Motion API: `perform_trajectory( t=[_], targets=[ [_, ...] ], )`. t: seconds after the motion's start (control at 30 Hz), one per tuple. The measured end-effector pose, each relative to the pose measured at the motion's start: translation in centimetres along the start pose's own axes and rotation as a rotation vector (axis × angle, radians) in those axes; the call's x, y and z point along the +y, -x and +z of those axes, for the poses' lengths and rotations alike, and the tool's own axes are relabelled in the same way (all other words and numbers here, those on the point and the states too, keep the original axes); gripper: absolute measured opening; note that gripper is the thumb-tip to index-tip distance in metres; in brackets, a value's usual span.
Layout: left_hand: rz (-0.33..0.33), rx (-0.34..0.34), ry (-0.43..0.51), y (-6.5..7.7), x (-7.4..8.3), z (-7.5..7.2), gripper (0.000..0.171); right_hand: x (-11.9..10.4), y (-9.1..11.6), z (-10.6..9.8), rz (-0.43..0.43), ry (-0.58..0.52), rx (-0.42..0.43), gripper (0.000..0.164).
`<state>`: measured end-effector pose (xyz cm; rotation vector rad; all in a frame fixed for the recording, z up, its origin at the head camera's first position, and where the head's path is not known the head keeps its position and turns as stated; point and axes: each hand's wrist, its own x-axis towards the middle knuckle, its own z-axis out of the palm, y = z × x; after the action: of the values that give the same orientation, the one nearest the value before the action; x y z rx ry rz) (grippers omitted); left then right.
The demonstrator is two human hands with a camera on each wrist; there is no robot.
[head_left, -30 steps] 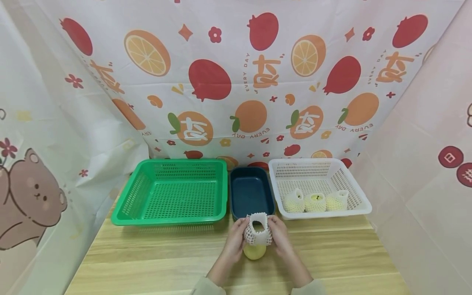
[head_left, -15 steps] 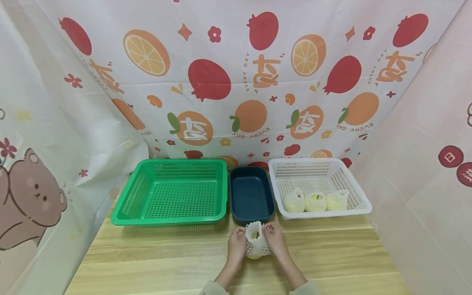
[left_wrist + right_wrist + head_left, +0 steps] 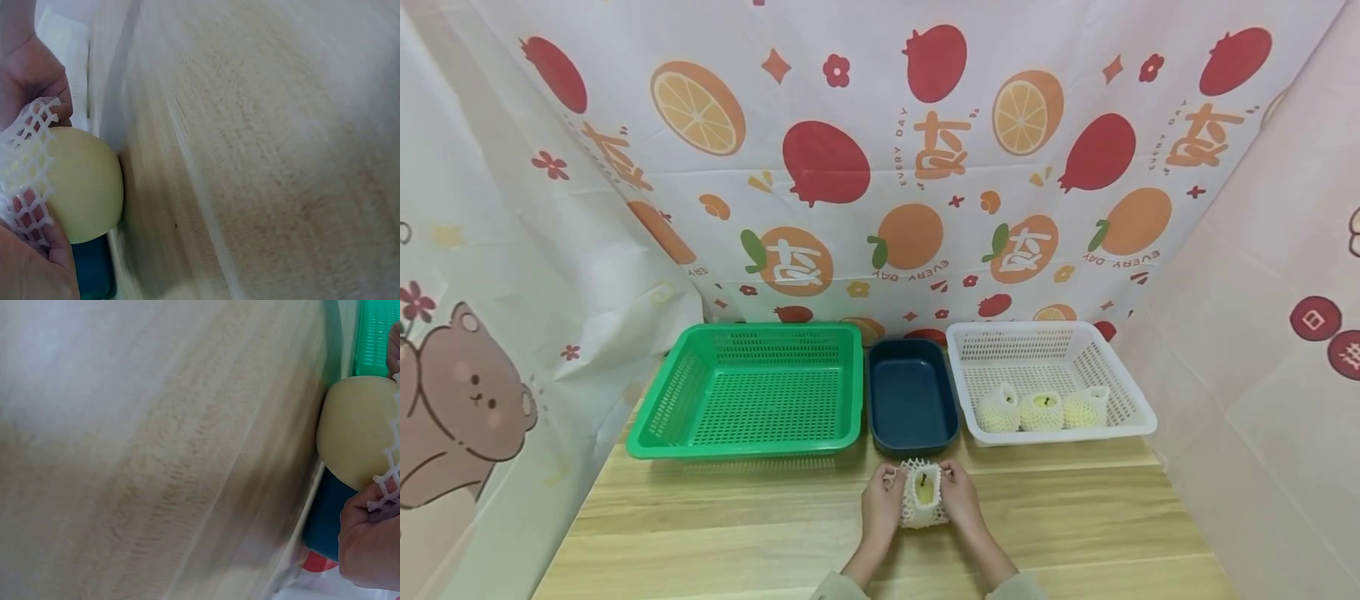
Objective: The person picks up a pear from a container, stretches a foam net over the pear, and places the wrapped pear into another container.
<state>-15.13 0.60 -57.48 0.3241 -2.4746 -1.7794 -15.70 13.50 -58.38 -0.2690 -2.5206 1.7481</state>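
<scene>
A round, pale yellow pear (image 3: 927,492) with a dark stem stands on the table in front of me, wrapped in a white foam net sleeve (image 3: 917,518). My left hand (image 3: 881,507) pinches the sleeve's edge from the left. On the opposite side, my right hand (image 3: 962,500) grips it near its upper rim. Both wrist views show the bare lower part of the pear (image 3: 90,184) sticking out below the net, with fingers curled into the mesh. The stem shows through the sleeve's open top.
Behind the hands stands a dark blue tray (image 3: 913,445). A green basket (image 3: 745,452) is to its left. To the right, a white basket (image 3: 1120,383) holds three netted pears (image 3: 1041,414) along its front side. A printed cloth (image 3: 850,250) hangs behind.
The foam sleeve has come down over the pear, which showed mostly bare below it a second ago. Both hands have moved slightly toward me with it, and the stem now shows in the opening.
</scene>
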Motion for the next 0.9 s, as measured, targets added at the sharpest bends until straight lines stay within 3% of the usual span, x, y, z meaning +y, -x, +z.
perform_trajectory(
  t=[0.3,0.7,0.9],
  targets=[
    [0.012,0.037,-0.001,-0.2,-0.5,0.1,0.013,1.2,-0.5,0.4,0.027,-0.05,0.029,0.012],
    [-0.079,0.019,0.124,-0.4,-1.7,0.2,0.015,2.4,-0.6,0.4,0.088,-0.113,-0.01,0.018],
    [-0.089,0.032,0.121,-0.5,-2.4,0.4,0.015,2.9,-0.7,0.5,0.108,-0.112,-0.015,0.018]
  ],
)
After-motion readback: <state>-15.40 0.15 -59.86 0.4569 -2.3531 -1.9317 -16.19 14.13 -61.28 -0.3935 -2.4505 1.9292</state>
